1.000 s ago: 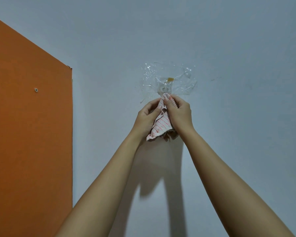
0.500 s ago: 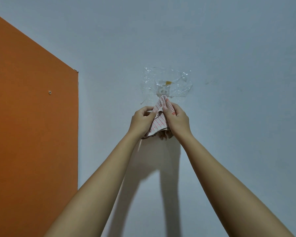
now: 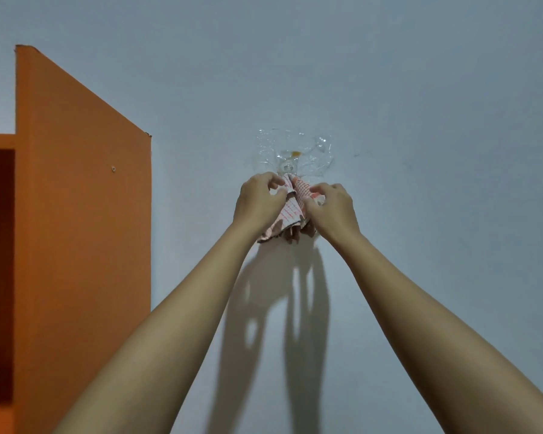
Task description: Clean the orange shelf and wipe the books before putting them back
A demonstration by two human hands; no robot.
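Up high, left hand (image 3: 257, 200) and right hand (image 3: 334, 209) each pinch a pink-striped cloth (image 3: 292, 209) with curled fingers, just below a taped clear hook (image 3: 290, 158). At nine o'clock the orange shelf (image 3: 82, 230) edge stands well apart; bare wall (image 3: 452, 183) at three.

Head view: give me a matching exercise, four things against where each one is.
Column one:
1 cloth
2 orange shelf
3 clear plastic patch
4 screw

Column two:
A stuck on the wall
B set in the shelf's side panel
C pinched between the left hand and the right hand
D reaches the frame's left edge

Pairs: 1-C, 2-D, 3-A, 4-B.
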